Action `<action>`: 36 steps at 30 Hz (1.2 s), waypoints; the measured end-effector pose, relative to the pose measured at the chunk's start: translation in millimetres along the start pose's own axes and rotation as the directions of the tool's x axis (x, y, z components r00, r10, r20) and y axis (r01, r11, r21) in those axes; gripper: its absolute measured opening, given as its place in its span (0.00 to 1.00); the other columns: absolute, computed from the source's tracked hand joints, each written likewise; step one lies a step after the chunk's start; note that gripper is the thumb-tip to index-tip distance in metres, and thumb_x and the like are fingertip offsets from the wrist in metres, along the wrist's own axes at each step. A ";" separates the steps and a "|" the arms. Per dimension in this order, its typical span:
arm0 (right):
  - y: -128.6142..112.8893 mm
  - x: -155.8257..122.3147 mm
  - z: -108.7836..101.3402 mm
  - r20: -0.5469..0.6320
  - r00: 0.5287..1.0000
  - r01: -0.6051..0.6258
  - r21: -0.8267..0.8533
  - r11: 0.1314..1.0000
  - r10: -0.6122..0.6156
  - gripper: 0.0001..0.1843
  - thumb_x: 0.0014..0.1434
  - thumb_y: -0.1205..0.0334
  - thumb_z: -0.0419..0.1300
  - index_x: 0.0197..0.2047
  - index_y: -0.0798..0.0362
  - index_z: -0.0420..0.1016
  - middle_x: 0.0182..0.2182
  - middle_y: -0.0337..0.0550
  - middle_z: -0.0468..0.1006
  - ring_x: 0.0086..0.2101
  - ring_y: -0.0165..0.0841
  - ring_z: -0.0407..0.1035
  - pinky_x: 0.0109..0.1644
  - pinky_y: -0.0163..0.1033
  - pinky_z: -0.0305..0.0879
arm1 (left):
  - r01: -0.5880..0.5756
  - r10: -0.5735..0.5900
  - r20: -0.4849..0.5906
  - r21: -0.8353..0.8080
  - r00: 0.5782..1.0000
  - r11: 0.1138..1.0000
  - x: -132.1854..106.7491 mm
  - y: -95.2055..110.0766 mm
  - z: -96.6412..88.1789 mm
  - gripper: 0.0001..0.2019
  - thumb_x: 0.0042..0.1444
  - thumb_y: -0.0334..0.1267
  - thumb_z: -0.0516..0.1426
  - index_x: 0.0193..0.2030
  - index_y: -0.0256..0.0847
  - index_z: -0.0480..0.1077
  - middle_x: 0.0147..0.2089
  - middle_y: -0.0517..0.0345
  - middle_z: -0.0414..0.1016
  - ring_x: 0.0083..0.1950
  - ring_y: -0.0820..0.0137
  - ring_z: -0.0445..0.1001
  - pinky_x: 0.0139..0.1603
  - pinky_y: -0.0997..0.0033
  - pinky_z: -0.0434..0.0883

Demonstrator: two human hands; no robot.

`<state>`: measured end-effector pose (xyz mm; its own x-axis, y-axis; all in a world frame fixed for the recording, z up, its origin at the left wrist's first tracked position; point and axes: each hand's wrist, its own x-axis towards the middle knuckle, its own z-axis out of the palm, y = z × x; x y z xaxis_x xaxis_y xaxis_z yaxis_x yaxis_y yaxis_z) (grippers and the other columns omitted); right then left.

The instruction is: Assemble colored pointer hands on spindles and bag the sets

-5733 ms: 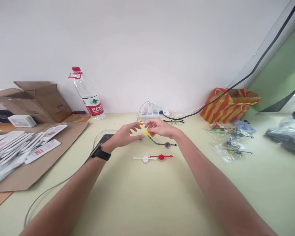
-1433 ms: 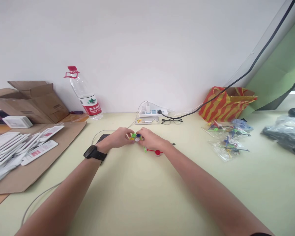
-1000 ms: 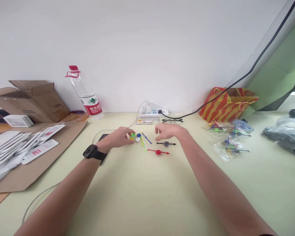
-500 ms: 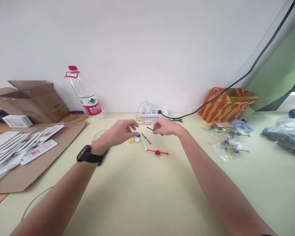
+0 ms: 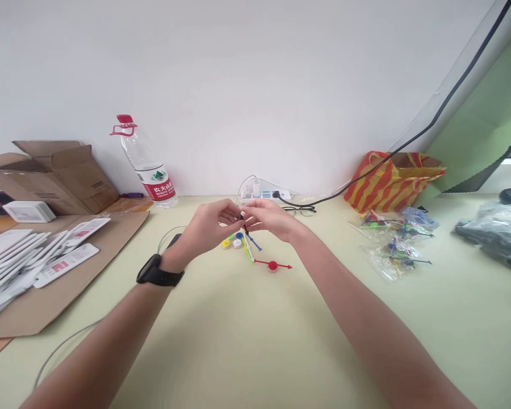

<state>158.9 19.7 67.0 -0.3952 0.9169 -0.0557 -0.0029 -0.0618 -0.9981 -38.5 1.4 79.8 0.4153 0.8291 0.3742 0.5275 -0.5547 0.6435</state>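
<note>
Over the table, my left hand (image 5: 206, 228) and my right hand (image 5: 273, 218) meet fingertip to fingertip. Both pinch a small black plastic arrow-shaped piece (image 5: 246, 229), partly hidden by the fingers. Just below them lie a blue stick (image 5: 254, 243) and white and green sticks (image 5: 249, 252). A yellow disc (image 5: 225, 244), a white disc (image 5: 237, 243) and a blue disc (image 5: 239, 235) sit under my left hand. Nearer to me, a red arrow (image 5: 283, 265) lies with a red disc (image 5: 273, 264) at its middle.
Eyeglasses (image 5: 303, 211) and a power strip (image 5: 266, 195) are behind my hands. At left stand a water bottle (image 5: 155, 176) and a cardboard box (image 5: 63, 182). Bagged plastic parts (image 5: 394, 253) and a striped bag (image 5: 383, 182) are at right.
My right hand has moved left with the black arrow, and my left hand has come slightly right to meet it. The left fingers have closed on the piece.
</note>
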 end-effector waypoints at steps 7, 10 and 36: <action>3.0 0.0 -0.4 0.190 0.981 0.019 0.120 0.993 -0.042 0.03 0.58 0.68 0.59 0.36 0.54 0.74 0.28 0.38 0.75 0.27 0.26 0.67 0.34 0.31 0.66 | -0.051 0.052 0.018 -0.067 0.998 0.996 3.1 -4.1 -5.8 0.12 0.59 0.44 0.64 0.46 0.41 0.79 0.45 0.54 0.83 0.46 0.63 0.83 0.53 0.62 0.81; 5.4 -0.2 0.9 0.177 0.983 0.033 0.118 0.992 -0.054 0.04 0.56 0.68 0.59 0.37 0.53 0.72 0.28 0.37 0.75 0.28 0.26 0.66 0.34 0.31 0.65 | -0.046 0.048 0.027 -0.049 0.998 0.998 3.3 -3.7 -6.2 0.14 0.58 0.46 0.64 0.45 0.40 0.79 0.45 0.52 0.83 0.46 0.62 0.82 0.53 0.61 0.81; 38.4 7.8 -13.4 -0.061 0.987 -0.138 -0.794 0.592 0.149 0.16 0.55 0.57 0.67 0.46 0.50 0.73 0.43 0.50 0.80 0.42 0.42 0.73 0.35 0.38 0.63 | 0.136 -0.243 0.518 0.235 0.820 0.962 -3.0 -19.8 -12.0 0.08 0.50 0.44 0.63 0.35 0.45 0.75 0.32 0.59 0.80 0.33 0.65 0.79 0.29 0.72 0.70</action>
<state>168.0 29.8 27.9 -0.3341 0.9200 -0.2049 0.7822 0.1494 -0.6049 -59.1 10.7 74.0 0.5966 0.7785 -0.1949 0.7384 -0.4373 0.5133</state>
